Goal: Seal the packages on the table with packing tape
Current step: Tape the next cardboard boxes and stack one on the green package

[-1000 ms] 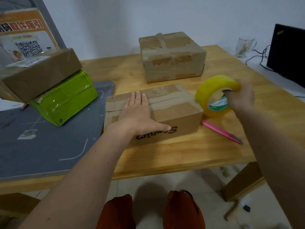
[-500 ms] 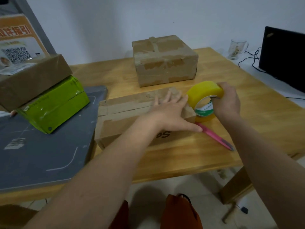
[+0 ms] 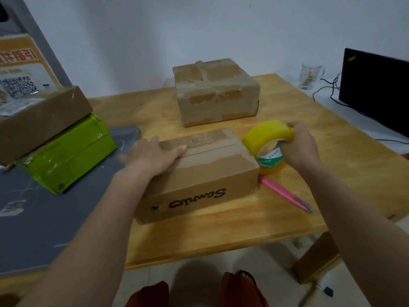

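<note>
Left hand (image 3: 152, 155) motion-blurred, monitor (image 3: 376, 89) cropped (right edge), poster (image 3: 20, 69) text illegible

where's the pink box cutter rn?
In the head view, the pink box cutter lies flat on the wooden table, right of the near cardboard box, just below the yellow tape roll.

I saw a wooden desk (image 3: 221, 229) that carried everything. On it lay a near cardboard box (image 3: 199, 182) with dark lettering, and behind it a second taped box (image 3: 215, 91). A pink pen (image 3: 285, 192) lay just beside the near box. A grey mat (image 3: 44, 218) covered the left part, and a green package (image 3: 66, 154) rested on it.
</note>
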The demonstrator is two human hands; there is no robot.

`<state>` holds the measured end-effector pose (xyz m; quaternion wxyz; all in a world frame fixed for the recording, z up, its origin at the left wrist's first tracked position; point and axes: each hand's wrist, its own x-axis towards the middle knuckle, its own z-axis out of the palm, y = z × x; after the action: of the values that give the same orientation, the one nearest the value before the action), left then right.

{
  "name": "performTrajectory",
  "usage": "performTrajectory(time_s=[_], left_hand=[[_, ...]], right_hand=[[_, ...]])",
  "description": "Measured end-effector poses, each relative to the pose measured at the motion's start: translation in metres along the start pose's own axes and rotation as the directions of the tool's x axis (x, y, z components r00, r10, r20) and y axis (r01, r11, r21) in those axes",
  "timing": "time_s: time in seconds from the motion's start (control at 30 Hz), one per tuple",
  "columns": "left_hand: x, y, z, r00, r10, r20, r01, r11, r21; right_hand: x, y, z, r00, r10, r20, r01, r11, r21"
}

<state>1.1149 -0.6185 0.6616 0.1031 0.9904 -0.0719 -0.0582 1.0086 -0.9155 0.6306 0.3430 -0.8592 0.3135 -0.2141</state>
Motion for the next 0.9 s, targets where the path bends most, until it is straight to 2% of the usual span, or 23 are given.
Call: performTrajectory(time_s=[0.1, 0.23, 0.3, 0.4, 0.5, 0.6, 0.7, 0.73, 0.77, 0.83, 0.9], left_hand=[[-0.005, -0.029, 0.005, 0.983, -0.18, -0.023, 0.173, 0.966, -0.19], [0.002, -0.041, 0.005, 0.983, -0.182, 0.039, 0.186, 0.955, -0.231], [0.006, -0.053, 0.005, 0.982, -0.185, 0.027, 0.184, 0.929, -0.322], [0.008, -0.073, 0.005, 0.984, -0.18, 0.01, 0.163, 0.864, -0.477], [0.005, -0.085, 0.003, 0.981, -0.192, 0.009, 0.161, 0.792, -0.589], [0.0, -0.093, 0.001, 0.971, -0.236, -0.028, 0.152, 0.709, -0.689], [-0.006, -0.092, 0.004, 0.961, -0.263, -0.08, 0.117, 0.656, -0.746], [-0.009, -0.089, 0.006, 0.959, -0.265, -0.102, 0.098, 0.647, -0.756], [-0.012, -0.086, 0.009, 0.956, -0.267, -0.122, 0.081, 0.64, -0.764], [-0.018, -0.081, 0.015, 0.951, -0.271, -0.149, 0.054, 0.62, -0.783], [-0.024, -0.072, 0.019, 0.946, -0.289, -0.148, 0.057, 0.595, -0.801]], right_hand=[[0.0, -0.008, 0.004, 1.0, -0.006, 0.01, 0.007, 1.0, -0.026], [-0.003, -0.021, 0.009, 0.998, -0.021, -0.053, 0.02, 1.0, -0.02], [-0.005, -0.026, 0.006, 0.995, -0.002, -0.1, 0.008, 0.998, 0.056], [-0.011, -0.039, 0.003, 0.982, 0.111, -0.151, -0.06, 0.948, 0.311], [-0.024, -0.057, 0.008, 0.972, 0.217, -0.095, -0.115, 0.782, 0.612], [-0.039, -0.078, 0.012, 0.962, 0.272, 0.013, -0.158, 0.517, 0.841], [-0.06, -0.1, 0.015, 0.952, 0.231, 0.201, -0.244, 0.18, 0.953], [-0.07, -0.107, 0.018, 0.941, 0.188, 0.283, -0.305, 0.106, 0.946], [-0.079, -0.114, 0.019, 0.919, 0.149, 0.364, -0.377, 0.068, 0.924], [-0.09, -0.126, 0.018, 0.887, 0.091, 0.453, -0.459, 0.057, 0.887], [-0.088, -0.134, 0.009, 0.9, 0.051, 0.433, -0.436, 0.082, 0.896]])
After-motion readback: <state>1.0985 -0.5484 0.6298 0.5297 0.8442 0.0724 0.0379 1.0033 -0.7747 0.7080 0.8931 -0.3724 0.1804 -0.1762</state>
